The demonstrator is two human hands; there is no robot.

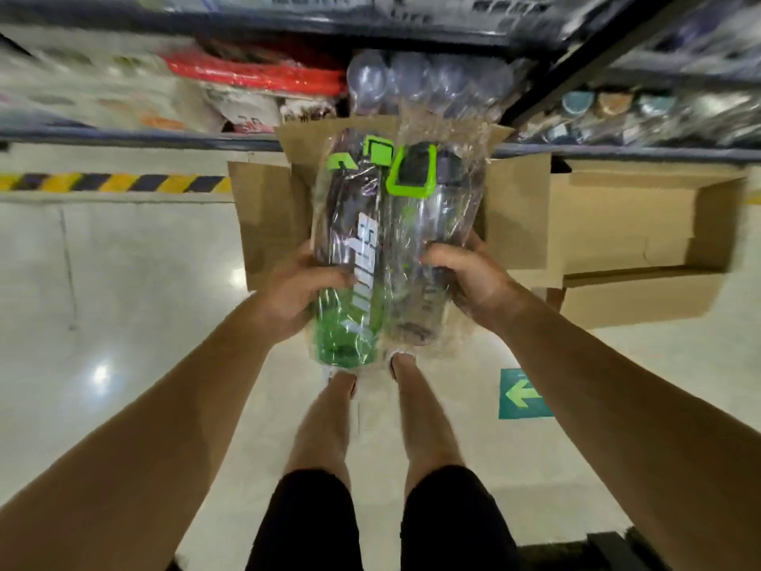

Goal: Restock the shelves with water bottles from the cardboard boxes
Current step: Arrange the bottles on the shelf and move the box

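I hold two plastic-wrapped water bottles side by side above an open cardboard box (pixel 263 212) on the floor. My left hand (pixel 294 288) grips the green-tinted bottle (pixel 350 257) with white lettering near its base. My right hand (pixel 467 278) grips the clear bottle (pixel 416 249) with a green and black lid. Both lids point toward the shelf (pixel 136 136) ahead, where several clear wrapped bottles (pixel 412 82) lie on the lower level.
A second open cardboard box (pixel 634 224) sits on the floor to the right, against the shelf. Red packaged goods (pixel 255 74) and other blurred items fill the shelf on the left. Yellow-black hazard tape (pixel 111 182) and a green arrow sticker (pixel 523 393) mark the floor.
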